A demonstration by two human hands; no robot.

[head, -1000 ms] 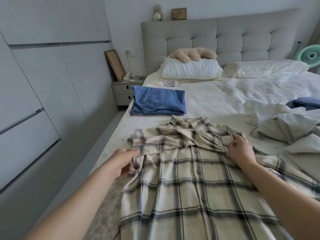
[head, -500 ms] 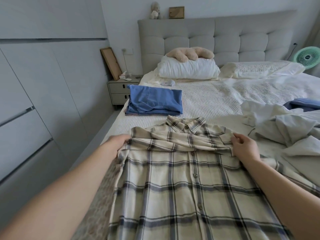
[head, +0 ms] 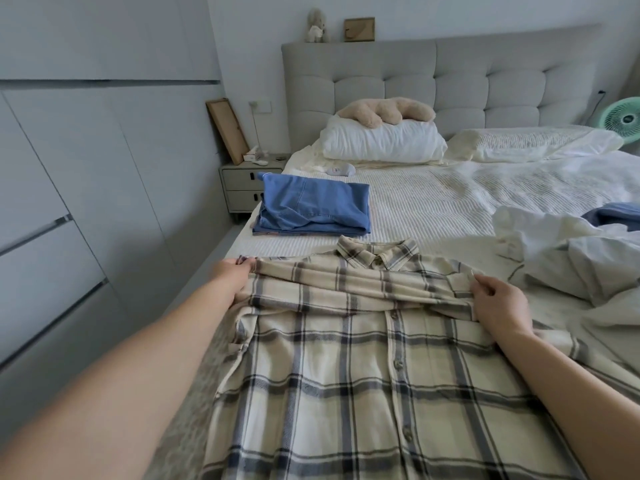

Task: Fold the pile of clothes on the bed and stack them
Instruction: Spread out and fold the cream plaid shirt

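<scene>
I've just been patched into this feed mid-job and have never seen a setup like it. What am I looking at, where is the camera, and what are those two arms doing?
There is no machine here. The one view comes from a wide-angle camera worn on a person's head, looking forward and down, so the two bare arms reaching in from the bottom are that person's own.

They stand at a bed and work on a plaid shirt spread button-side up. A band of its fabric lies across the chest just below the collar. The left hand grips the shirt's left edge, and the right hand pinches the fabric at the right end of that band.

Beyond the shirt sits a folded blue garment on a small stack. To the right lies a heap of unfolded pale clothes. Pillows rest against the headboard.
</scene>
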